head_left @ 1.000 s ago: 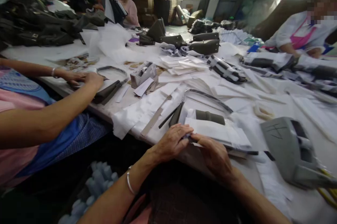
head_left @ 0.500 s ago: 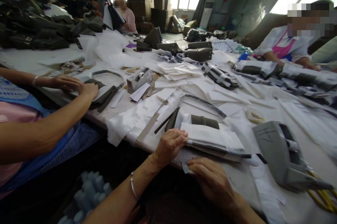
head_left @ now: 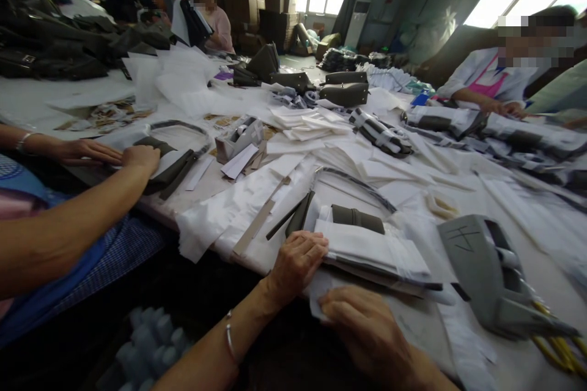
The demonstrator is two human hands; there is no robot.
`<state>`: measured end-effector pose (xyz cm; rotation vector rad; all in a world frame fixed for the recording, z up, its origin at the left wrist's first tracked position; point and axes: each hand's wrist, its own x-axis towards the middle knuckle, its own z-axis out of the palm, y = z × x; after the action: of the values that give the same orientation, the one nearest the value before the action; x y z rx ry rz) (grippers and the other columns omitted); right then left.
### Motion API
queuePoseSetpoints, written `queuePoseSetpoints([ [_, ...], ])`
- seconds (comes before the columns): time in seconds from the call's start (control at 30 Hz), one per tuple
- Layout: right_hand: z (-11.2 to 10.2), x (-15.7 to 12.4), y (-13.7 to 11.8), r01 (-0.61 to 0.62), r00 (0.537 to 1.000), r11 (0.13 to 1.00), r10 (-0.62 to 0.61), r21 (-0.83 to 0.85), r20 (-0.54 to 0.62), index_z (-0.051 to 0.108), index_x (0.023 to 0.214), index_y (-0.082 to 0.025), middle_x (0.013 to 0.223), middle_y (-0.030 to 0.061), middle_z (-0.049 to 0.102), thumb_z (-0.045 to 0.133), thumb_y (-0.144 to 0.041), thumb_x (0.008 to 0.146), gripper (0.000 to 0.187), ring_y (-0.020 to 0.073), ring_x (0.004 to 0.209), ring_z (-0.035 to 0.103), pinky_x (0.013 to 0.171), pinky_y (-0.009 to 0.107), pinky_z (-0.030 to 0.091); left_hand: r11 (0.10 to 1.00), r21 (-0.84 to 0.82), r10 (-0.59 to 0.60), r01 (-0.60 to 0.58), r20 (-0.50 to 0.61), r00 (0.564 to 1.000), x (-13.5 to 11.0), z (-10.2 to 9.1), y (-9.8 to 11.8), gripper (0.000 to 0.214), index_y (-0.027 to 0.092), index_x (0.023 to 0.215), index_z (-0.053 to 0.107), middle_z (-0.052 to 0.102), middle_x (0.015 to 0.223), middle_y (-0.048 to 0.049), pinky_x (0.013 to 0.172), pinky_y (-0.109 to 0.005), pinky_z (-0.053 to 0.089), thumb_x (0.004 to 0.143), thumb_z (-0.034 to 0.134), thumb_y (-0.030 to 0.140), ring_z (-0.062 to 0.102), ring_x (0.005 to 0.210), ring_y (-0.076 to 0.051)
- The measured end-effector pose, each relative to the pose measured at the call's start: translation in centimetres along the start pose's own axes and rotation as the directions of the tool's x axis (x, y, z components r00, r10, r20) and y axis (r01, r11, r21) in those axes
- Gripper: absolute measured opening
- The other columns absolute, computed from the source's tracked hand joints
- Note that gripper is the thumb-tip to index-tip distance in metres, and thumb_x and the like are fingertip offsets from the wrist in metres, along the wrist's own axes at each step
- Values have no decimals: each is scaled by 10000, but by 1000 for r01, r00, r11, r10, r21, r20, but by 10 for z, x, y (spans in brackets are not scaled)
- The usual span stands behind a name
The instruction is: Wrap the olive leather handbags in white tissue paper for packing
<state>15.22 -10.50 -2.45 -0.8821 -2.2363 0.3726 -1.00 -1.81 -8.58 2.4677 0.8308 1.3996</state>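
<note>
A dark grey-green handbag [head_left: 356, 218] lies on the table before me, partly covered by folded white paper [head_left: 367, 249]. Its wrapped handle [head_left: 355, 180] arches away from me. My left hand [head_left: 297, 261] is closed on the left front corner of the bag and paper, its fingers curled together. Lower right, by the table edge, my right hand [head_left: 367, 325] pinches a thin whitish sheet [head_left: 317, 298] that hangs at the edge. Its fingertips are partly hidden by the hand itself.
A grey tape dispenser [head_left: 481, 275] stands at right, with yellow-handled scissors [head_left: 557, 345] beside it. White sheets [head_left: 302, 125] and wrapped bags [head_left: 380, 131] cover the table beyond. At left, a co-worker's hands [head_left: 137, 161] work on another bag. Bluish rolls [head_left: 151, 342] sit below the table.
My right hand has drawn slightly left and downward, pulling the thin sheet a little with it. My left hand stays at the bag's corner. The co-worker's arms at left have shifted slightly left.
</note>
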Motion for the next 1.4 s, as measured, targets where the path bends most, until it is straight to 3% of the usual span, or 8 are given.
queuePoseSetpoints([
  [0.17,-28,39,29,-191,977,980,184,-62,-107,620,865,-221,749,-2,652,581,-200,955,101,128,670,613,656,224,471,1000,18,-18,16,78,997,0,-12,6,225,193,1027,604,704,1083,-55,1041,-375,460,953,426,78,634,1113,-175],
  [0.3,-31,59,58,-314,949,940,307,-135,-74,668,796,-221,764,8,650,606,-266,941,164,153,711,609,684,264,457,986,-17,-159,165,189,969,5,-27,17,158,212,1005,606,675,1128,-46,1154,-486,326,855,619,163,583,1168,-231],
  [0.5,-23,71,82,-443,896,892,443,-88,-16,723,776,-236,780,12,693,671,-268,861,105,186,750,622,670,281,453,919,41,-393,392,10,920,16,-9,24,115,211,809,588,646,798,3,1026,-496,414,851,687,249,618,847,-206],
  [0.7,-24,74,92,-617,786,775,602,137,140,737,802,-209,710,-17,692,706,-339,805,134,152,667,602,637,263,437,903,86,-420,422,-44,907,18,3,21,161,203,767,554,608,738,0,998,-486,422,925,531,188,593,773,-189],
  [0.83,-30,79,97,-678,734,713,641,180,227,689,666,-188,609,-33,626,740,-390,754,226,124,588,525,563,249,388,898,72,-432,434,-31,901,19,1,20,183,203,755,538,595,714,21,1004,-497,424,890,642,270,598,758,-185],
  [1.1,-40,86,94,-637,771,655,524,407,362,724,824,-187,797,8,706,730,-377,777,196,167,749,595,723,287,464,905,106,-416,412,22,909,21,-5,16,319,204,727,519,571,683,35,1031,-521,436,753,790,370,603,720,-180],
  [1.23,-33,90,92,-586,807,759,514,284,290,693,746,-200,723,-13,684,695,-345,822,163,158,701,592,687,283,447,909,119,-406,400,31,913,22,-7,17,218,201,722,539,598,708,19,1053,-523,422,838,702,289,615,756,-182],
  [1.4,-22,84,95,-359,916,922,377,-142,135,664,737,-226,798,5,689,667,-260,883,150,193,812,596,799,353,361,892,155,-434,426,20,901,27,-2,17,189,200,706,555,610,700,5,1032,-517,431,891,594,202,605,734,-176],
])
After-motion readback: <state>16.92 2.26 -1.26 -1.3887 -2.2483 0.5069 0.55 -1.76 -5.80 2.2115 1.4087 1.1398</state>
